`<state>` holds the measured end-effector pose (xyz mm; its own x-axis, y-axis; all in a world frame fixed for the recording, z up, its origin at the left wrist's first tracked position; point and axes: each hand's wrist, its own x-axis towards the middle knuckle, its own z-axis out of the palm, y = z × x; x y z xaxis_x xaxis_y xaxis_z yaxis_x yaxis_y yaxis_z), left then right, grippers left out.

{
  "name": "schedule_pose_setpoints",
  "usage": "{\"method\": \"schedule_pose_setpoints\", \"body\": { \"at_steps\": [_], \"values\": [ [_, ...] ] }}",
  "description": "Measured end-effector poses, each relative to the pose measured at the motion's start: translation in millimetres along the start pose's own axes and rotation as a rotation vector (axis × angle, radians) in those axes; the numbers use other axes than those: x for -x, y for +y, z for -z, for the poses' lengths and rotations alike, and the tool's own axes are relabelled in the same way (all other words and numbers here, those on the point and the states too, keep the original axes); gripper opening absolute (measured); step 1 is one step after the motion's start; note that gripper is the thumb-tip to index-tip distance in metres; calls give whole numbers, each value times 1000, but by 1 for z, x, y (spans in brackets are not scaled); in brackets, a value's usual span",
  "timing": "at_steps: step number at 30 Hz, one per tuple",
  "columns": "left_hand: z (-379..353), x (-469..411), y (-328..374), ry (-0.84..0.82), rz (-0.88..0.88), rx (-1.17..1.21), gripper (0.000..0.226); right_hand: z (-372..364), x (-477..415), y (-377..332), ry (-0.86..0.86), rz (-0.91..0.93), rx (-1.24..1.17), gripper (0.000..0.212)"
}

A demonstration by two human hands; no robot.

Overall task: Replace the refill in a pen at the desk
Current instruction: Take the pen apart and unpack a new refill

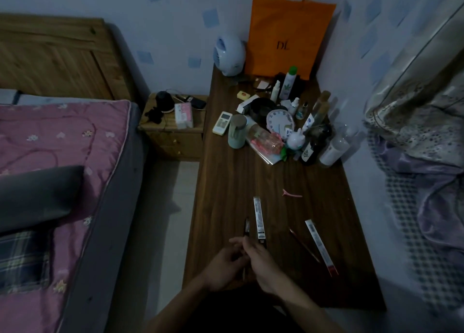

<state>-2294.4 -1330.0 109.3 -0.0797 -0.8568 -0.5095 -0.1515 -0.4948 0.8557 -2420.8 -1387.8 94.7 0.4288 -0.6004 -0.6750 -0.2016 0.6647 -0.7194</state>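
Observation:
Both my hands meet over the near end of the dark wooden desk (pixel 233 187). My left hand (pixel 223 267) and my right hand (pixel 261 262) are closed around a thin dark pen (pixel 246 226) whose tip sticks out beyond my fingers; its lower end shows below them. Just right of the pen lies a long white refill package (pixel 258 217). Further right a thin reddish refill (pixel 303 244) rests beside a white and red refill sleeve (pixel 320 244). The room is dim, so how the pen parts sit between my fingers is hard to see.
A pink hair clip (pixel 291 194) lies mid-desk. Bottles, a clock (pixel 280 123), a cup (pixel 237 131), a remote (pixel 222 123), a small fan (pixel 229 56) and an orange bag (pixel 286 36) crowd the far end. A bed (pixel 62 157) and nightstand (pixel 173 129) stand left, bedding on the right.

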Motion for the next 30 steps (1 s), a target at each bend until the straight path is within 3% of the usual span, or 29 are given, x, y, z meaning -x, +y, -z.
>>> {"method": "schedule_pose_setpoints", "body": {
  "at_steps": [5,8,12,15,19,23,30],
  "values": [
    [11,7,-10,-59,80,-41,23,-7,-5,2,182,-41,-194,19],
    [13,13,-15,-60,141,-123,27,-2,-3,6,266,-22,-97,22],
    [17,22,-16,-53,135,-316,19,-1,1,9,222,-58,-48,24],
    [20,24,-15,-29,124,-399,26,-10,0,4,220,-76,-50,20],
    [12,27,-14,17,110,-354,37,-17,-4,2,261,-63,-45,18],
    [4,28,-11,138,-1,-399,41,-16,-7,6,218,-23,41,43],
    [-17,26,1,200,-24,-426,43,2,-5,2,160,9,102,45]
  ]
}}
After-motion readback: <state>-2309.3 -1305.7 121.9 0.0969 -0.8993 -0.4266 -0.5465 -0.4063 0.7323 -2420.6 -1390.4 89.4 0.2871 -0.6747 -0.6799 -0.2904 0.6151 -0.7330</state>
